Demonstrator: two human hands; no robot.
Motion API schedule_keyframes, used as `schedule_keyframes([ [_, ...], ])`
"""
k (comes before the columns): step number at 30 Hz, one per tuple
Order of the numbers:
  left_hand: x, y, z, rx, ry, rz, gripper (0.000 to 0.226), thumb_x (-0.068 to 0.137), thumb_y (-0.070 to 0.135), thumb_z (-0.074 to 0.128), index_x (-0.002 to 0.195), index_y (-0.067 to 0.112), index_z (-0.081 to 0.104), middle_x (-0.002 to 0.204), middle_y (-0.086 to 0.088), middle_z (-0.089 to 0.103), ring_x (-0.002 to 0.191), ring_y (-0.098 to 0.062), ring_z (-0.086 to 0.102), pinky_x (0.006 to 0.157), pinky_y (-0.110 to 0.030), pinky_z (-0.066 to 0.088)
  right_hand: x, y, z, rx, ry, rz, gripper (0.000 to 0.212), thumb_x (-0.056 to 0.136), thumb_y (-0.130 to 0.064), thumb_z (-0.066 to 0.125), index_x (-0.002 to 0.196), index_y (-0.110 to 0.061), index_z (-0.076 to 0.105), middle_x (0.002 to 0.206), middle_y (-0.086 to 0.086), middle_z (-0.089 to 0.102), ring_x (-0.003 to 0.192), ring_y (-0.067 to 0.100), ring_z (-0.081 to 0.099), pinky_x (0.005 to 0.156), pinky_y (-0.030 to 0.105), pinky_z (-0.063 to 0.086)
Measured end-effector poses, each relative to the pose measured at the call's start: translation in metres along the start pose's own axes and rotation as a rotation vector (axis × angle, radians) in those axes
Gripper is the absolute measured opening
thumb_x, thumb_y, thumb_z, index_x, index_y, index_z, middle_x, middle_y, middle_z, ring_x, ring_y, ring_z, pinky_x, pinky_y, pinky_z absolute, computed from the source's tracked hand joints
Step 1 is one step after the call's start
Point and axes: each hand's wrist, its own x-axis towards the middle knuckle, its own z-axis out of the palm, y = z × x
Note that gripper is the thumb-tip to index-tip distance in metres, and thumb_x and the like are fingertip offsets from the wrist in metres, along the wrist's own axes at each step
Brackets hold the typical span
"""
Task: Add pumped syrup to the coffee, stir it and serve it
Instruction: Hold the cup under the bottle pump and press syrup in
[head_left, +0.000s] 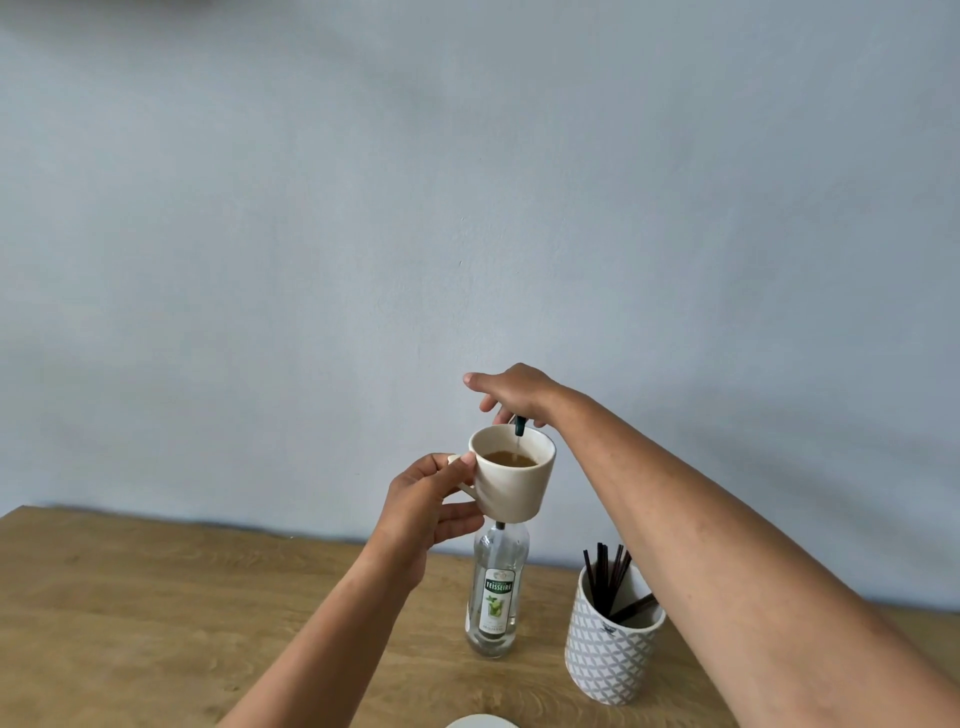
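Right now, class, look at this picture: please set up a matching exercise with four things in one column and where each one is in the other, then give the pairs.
Things:
1. mug
2. syrup bottle
3. stirrers
4. left hand

Places:
A. standing in the patterned cup
B. on the mug's handle
C. upright on the table
D. held in the air under the pump spout

Pairs: 1-D, 2-C, 3-A, 4-B

Syrup bottle (496, 597) label reads "TEISSEIRE"; smaller print below illegible.
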Motion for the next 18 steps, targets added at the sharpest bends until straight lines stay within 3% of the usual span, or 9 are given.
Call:
schedule_keyframes([
  [7, 0.000, -0.002, 0.001, 0.007, -0.003, 0.002, 0.021, 0.089, 0.033, 0.071, 0.082, 0.013, 0.065, 0.093, -0.013, 0.073, 0.072, -0.031, 0.074, 0.073, -0.038, 0.064, -0.002, -0.001, 0.003, 0.053, 0.030, 0.009, 0.062, 0.079, -0.070, 0.046, 0.097, -0.016, 0.069, 0.086, 0.007, 0.073, 0.078, 0.018, 0.063, 0.057, 0.030, 0.035],
  [13, -0.004, -0.006, 0.000, 0.009, -0.014, -0.008, 0.021, 0.089, 0.032, 0.070, 0.082, 0.013, 0.063, 0.094, -0.013, 0.072, 0.071, -0.030, 0.074, 0.070, -0.035, 0.064, -0.007, 0.002, 0.004, 0.299, 0.215, -0.076, 0.070, 0.085, -0.071, 0.040, 0.101, -0.009, 0.066, 0.088, 0.011, 0.072, 0.081, 0.024, 0.065, 0.080, 0.039, 0.045],
  [16, -0.007, -0.010, -0.001, 0.005, -0.017, -0.024, 0.021, 0.090, 0.032, 0.069, 0.084, 0.013, 0.062, 0.094, -0.013, 0.070, 0.071, -0.031, 0.072, 0.072, -0.037, 0.064, -0.017, 0.008, 0.002, 0.363, 0.283, -0.092, 0.076, 0.091, -0.065, 0.034, 0.109, 0.003, 0.063, 0.095, 0.020, 0.072, 0.076, 0.025, 0.063, 0.070, 0.036, 0.041],
  [18, -0.010, -0.013, -0.003, 0.007, -0.018, -0.034, 0.021, 0.091, 0.032, 0.069, 0.084, 0.013, 0.061, 0.096, -0.013, 0.069, 0.071, -0.031, 0.071, 0.072, -0.037, 0.063, -0.030, 0.019, 0.005, 0.408, 0.301, -0.085, 0.066, 0.094, -0.059, 0.034, 0.106, 0.000, 0.064, 0.098, 0.019, 0.072, 0.070, 0.023, 0.062, 0.062, 0.032, 0.039],
])
